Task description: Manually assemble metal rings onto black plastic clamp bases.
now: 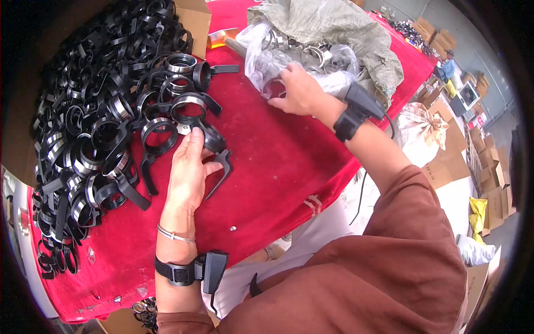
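My left hand (188, 167) grips a black ring-shaped clamp part with a handle (218, 151) on the red cloth (278, 161), at the edge of a big pile of black clamp rings with metal liners (105, 111). My right hand (297, 92) reaches into a clear plastic bag (261, 53) holding shiny metal rings (314, 55), fingers curled at its opening; whether it holds a ring is hidden. Both wrists carry black strapped devices.
A grey-green sack (339, 28) lies behind the plastic bag. A cardboard box (194, 19) stands at the far edge of the pile. Cardboard boxes and bags (445, 156) crowd the floor to the right. Small screws dot the cloth near its front edge.
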### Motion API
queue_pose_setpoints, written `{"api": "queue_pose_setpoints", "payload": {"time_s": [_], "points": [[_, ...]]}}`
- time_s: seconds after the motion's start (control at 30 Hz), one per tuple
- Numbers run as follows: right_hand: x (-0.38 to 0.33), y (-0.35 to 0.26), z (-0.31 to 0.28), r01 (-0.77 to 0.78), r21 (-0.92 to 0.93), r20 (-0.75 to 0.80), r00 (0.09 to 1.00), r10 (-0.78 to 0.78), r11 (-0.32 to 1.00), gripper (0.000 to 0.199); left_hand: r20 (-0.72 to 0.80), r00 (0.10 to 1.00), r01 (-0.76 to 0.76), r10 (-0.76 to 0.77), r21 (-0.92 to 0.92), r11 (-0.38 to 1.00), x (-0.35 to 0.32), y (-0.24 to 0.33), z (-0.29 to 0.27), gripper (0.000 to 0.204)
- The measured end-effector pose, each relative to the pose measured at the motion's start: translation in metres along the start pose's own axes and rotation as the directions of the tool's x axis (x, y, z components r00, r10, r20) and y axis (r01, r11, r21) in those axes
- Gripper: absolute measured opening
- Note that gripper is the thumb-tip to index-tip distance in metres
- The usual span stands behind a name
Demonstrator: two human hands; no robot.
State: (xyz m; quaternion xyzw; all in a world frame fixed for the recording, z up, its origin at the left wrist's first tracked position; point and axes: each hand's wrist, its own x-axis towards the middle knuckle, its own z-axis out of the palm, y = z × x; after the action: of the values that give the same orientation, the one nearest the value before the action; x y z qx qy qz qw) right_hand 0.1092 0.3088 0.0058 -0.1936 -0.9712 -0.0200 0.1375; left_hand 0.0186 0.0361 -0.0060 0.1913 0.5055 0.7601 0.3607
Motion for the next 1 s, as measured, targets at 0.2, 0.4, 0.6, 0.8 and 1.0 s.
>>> {"api": "queue_pose_setpoints", "payload": {"time_s": [0.2, 0.4, 0.6, 0.8, 1.0], "points": [[-0.007, -0.002, 0.007, 0.028, 0.138, -0.141, 0.99, -0.008, 0.99, 0.064, 0.032, 0.987, 0.139, -0.16, 0.345, 0.928, -0.001, 0.001, 0.0, 0.02], [-0.021, -0.013, -0.008, 0.091, 0.053, -0.132, 0.988, -0.083, 0.994, 0.067, 0.196, 0.958, -0.266, 0.211, 0.882, 0.39, -0.013, -0.003, 0.015, 0.028], [-0.052, -0.037, -0.023, 0.472, 0.032, -0.456, 0.791, -0.408, 0.881, 0.074, 0.135, 0.895, -0.421, 0.426, 0.57, 0.705, -0.003, -0.002, 0.0, 0.024], [-0.062, -0.051, -0.036, 0.576, -0.01, -0.497, 0.707, -0.504, 0.818, 0.075, 0.027, 0.96, -0.281, 0.28, 0.102, 0.954, -0.004, 0.007, 0.004, 0.022], [-0.073, -0.069, -0.045, 0.527, 0.301, -0.533, 0.784, -0.318, 0.795, 0.074, 0.045, 0.955, -0.297, 0.295, 0.078, 0.952, -0.002, -0.001, 0.002, 0.021]]}}
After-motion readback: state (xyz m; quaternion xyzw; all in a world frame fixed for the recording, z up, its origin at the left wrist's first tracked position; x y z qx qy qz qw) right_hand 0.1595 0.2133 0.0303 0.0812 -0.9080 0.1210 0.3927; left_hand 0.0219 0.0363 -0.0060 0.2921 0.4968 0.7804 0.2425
